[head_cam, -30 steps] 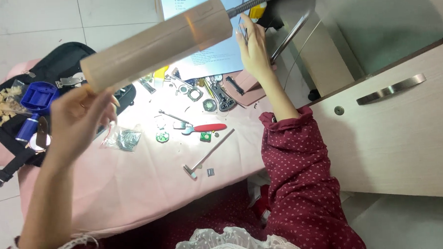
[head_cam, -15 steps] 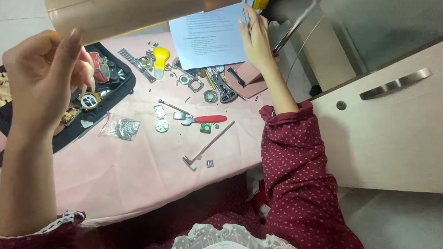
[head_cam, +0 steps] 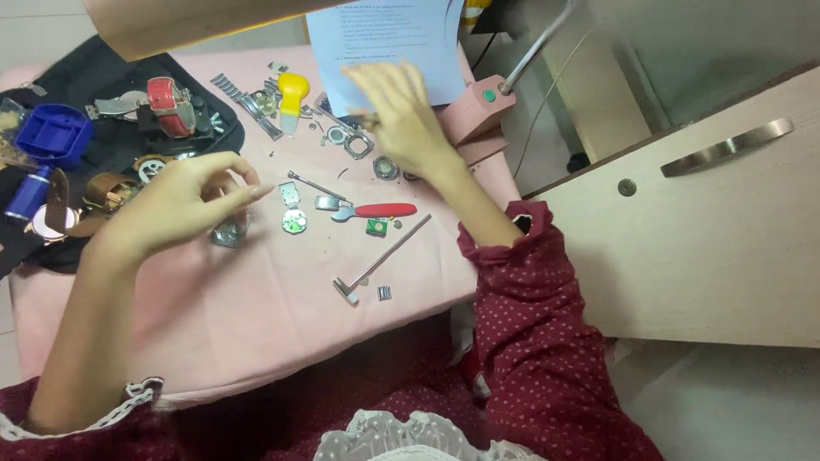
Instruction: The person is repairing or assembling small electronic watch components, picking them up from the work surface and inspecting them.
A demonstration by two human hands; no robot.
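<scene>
Two hands are working over a small table (head_cam: 250,327) covered in pink cloth. The left hand (head_cam: 177,202) is hovering with fingers loosely curled and the forefinger stretched toward the right, gripping nothing that shows; a crumpled clear bag (head_cam: 228,233) is lying just under its fingertips. The right hand (head_cam: 401,117) is blurring with motion above a cluster of small metal rings (head_cam: 357,143); its fingers are spread, and whether it is pinching anything cannot be told.

Between the hands one red-handled tool (head_cam: 373,211) is lying, its long axis running left to right with the metal tip pointing left. Just below it one small hammer (head_cam: 379,259) is lying on a slant, head toward the person and handle pointing up to the right. One green round part (head_cam: 293,222) and one small green square (head_cam: 376,226) are sitting beside the red tool. One yellow-handled tool (head_cam: 292,91) is standing out near the far edge, next to one metal band (head_cam: 247,104).

On the left a black mat (head_cam: 197,129) is holding one blue cup (head_cam: 52,136) and one red-strapped watch (head_cam: 169,98). One printed sheet (head_cam: 394,31) is lying at the far edge by a pink lamp base (head_cam: 479,114). A pale cabinet (head_cam: 701,238) with one metal handle (head_cam: 725,147) is standing to the right on a tiled floor.
</scene>
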